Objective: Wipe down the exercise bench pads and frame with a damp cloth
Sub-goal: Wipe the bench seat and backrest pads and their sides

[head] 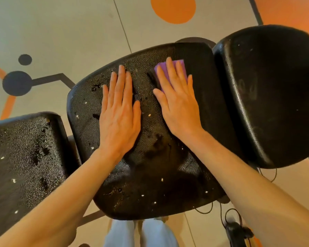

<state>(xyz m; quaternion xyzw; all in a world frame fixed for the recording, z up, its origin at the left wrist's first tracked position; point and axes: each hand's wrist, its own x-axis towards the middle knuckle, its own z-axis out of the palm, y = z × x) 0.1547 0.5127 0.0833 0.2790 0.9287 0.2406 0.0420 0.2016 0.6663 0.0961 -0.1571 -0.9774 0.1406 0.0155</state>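
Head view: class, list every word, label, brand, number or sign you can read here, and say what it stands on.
None: no readable text in this view.
Middle bench pad: only white specks and wet patches.
Right bench pad: faint smudged marks, not legible as letters.
Purple sponge under the right hand: no print visible.
Floor: painted circles and lines, no lettering.
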